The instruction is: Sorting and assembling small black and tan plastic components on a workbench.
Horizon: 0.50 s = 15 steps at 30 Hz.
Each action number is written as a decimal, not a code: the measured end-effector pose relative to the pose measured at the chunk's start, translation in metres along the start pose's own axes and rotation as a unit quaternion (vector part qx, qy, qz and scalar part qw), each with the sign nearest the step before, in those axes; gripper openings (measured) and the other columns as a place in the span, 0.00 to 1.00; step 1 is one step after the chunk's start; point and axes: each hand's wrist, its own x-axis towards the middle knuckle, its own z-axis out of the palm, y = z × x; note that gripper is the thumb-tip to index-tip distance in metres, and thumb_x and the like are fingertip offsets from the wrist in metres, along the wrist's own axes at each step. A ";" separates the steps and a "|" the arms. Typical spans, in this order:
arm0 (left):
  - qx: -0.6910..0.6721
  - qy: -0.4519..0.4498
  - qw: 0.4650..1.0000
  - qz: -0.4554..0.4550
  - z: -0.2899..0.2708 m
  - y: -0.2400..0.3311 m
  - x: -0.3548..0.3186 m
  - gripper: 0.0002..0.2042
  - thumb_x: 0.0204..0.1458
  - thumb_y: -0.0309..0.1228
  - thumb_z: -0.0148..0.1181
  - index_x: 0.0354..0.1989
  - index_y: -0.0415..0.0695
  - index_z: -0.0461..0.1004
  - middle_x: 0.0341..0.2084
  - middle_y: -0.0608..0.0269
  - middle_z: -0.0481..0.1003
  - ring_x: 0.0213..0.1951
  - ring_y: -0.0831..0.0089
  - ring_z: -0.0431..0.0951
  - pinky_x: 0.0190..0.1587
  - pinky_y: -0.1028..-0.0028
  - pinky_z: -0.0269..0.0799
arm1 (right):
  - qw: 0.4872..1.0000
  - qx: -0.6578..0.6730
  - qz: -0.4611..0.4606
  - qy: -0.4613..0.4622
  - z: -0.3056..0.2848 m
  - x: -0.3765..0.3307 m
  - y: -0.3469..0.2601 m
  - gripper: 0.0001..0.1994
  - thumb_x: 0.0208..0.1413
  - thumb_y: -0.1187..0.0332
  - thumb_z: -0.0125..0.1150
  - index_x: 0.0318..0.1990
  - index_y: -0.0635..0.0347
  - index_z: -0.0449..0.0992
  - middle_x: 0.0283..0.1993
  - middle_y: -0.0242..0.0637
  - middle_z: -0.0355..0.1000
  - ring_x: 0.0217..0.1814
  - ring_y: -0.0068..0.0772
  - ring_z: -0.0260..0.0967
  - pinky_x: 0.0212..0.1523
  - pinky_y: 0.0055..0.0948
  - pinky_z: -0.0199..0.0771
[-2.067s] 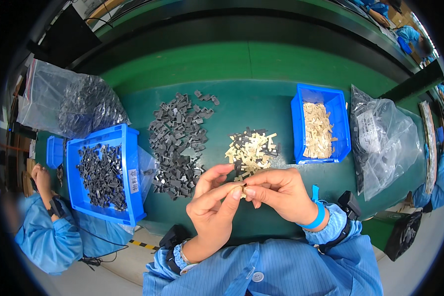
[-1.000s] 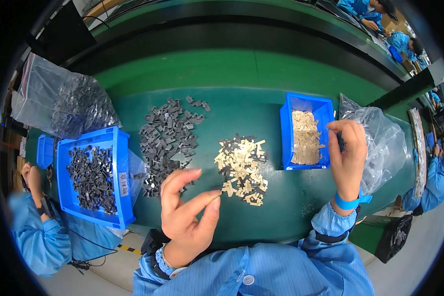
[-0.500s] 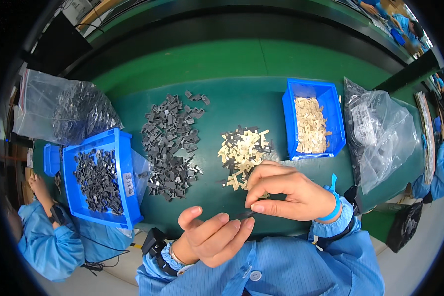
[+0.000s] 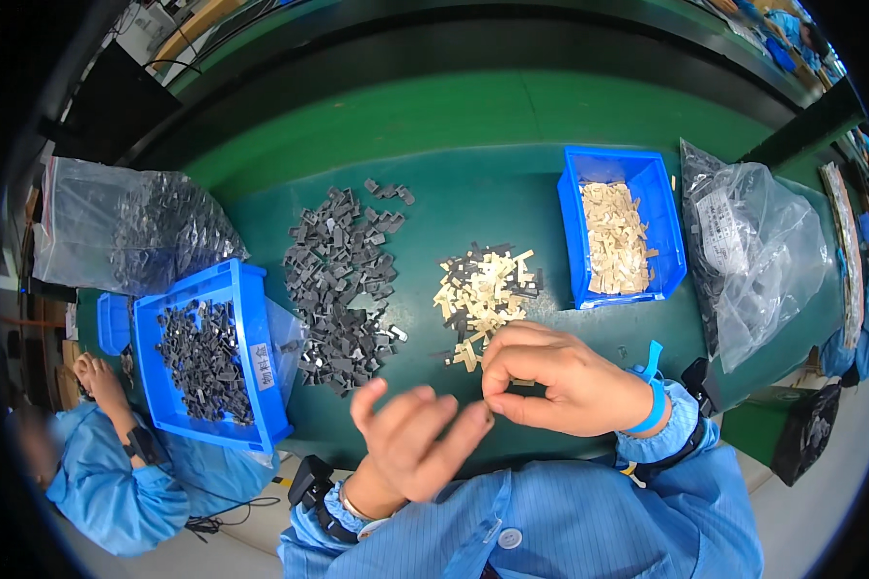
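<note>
1. two large blue bins: one (image 4: 261,357) with dark grey parts, one (image 4: 668,222) with beige parts.
2. one smaller blue tray (image 4: 112,323) at far left, partly hidden.
3. two loose heaps: grey pieces (image 4: 343,275) and beige pieces (image 4: 483,289).
4. two clear plastic bags (image 4: 130,227) (image 4: 758,246).
5. pieces per heap: too many to count, perhaps dozens.
</note>
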 end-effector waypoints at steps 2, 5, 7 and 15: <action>0.021 -0.028 0.996 -0.078 0.000 -0.010 0.001 0.21 0.32 0.44 0.68 0.34 0.46 0.74 0.35 0.61 0.65 0.39 0.61 0.66 0.50 0.55 0.57 | 0.999 -0.012 0.008 0.029 0.004 0.001 0.004 0.04 0.47 0.73 0.57 0.28 0.61 0.69 0.28 0.35 0.64 0.33 0.34 0.63 0.35 0.30 0.63; 0.076 -0.051 0.987 -0.132 -0.001 -0.026 0.002 0.27 0.27 0.42 0.70 0.39 0.43 0.73 0.35 0.59 0.66 0.39 0.59 0.66 0.48 0.57 0.58 | 0.989 0.026 0.042 0.139 0.005 0.003 0.010 0.04 0.50 0.73 0.55 0.29 0.64 0.68 0.29 0.38 0.64 0.31 0.31 0.64 0.30 0.27 0.64; 0.117 -0.080 0.975 -0.168 0.003 -0.038 0.002 0.22 0.28 0.34 0.69 0.36 0.41 0.74 0.34 0.59 0.67 0.39 0.59 0.66 0.45 0.60 0.59 | 0.987 0.030 0.046 0.154 0.005 0.004 0.010 0.04 0.51 0.73 0.54 0.29 0.65 0.68 0.29 0.37 0.64 0.30 0.29 0.64 0.31 0.26 0.64; 0.162 -0.185 0.962 -0.120 0.023 -0.046 0.013 0.08 0.37 0.23 0.56 0.29 0.38 0.75 0.29 0.60 0.70 0.37 0.65 0.69 0.44 0.62 0.60 | 0.983 0.030 0.032 0.180 0.005 0.006 0.014 0.06 0.52 0.72 0.55 0.30 0.66 0.69 0.29 0.36 0.64 0.29 0.26 0.63 0.31 0.24 0.64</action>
